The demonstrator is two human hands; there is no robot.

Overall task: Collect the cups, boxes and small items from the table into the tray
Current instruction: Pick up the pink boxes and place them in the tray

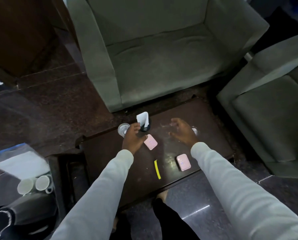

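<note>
We are reaching our left hand [131, 138], grip spread and empty, toward the clear plastic cup [123, 129] left of centre on the dark tabletop [205, 118], our right hand [183, 131] hovering open, needing to close round it next.

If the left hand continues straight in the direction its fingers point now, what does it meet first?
Most likely the dark round holder with white paper, just ahead of the left hand. The clear glass cup sits slightly to its left. Depth is unclear.
</note>
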